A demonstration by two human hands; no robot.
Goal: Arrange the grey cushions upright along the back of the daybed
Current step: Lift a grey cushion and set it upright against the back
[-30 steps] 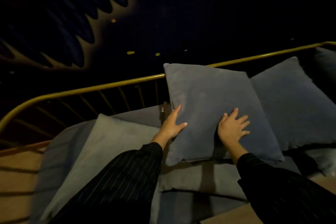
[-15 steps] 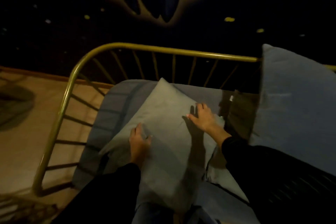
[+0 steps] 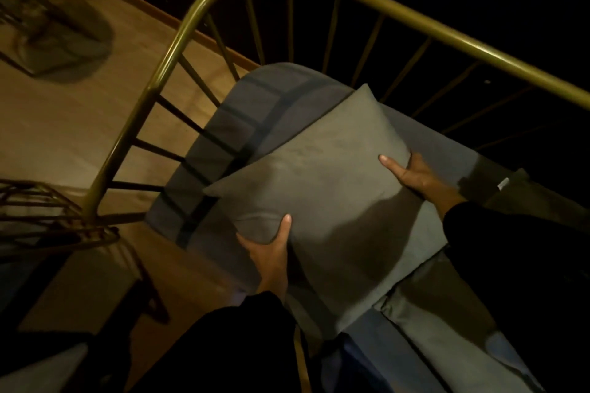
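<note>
A light grey square cushion [image 3: 325,198] lies tilted over the grey mattress [image 3: 255,105] at the left end of the daybed. My left hand [image 3: 271,252] grips its near left edge, thumb on top. My right hand [image 3: 415,175] holds its far right edge, thumb on the face. The daybed's gold metal rail [image 3: 415,25] with thin spindles curves around the corner behind the cushion. Another grey cushion [image 3: 447,322] lies flat at the lower right, partly under the held one.
The wooden floor [image 3: 79,124] lies left of the daybed. A gold wire-frame object [image 3: 48,220] stands on the floor near the bed's left end. The wall behind the rail is dark. A pale fabric corner [image 3: 41,370] shows at the bottom left.
Both hands left the upright dark grey cushion, moved left to the light grey cushion and took hold of its edges. It has been raised off the mattress. The view swung left and down.
</note>
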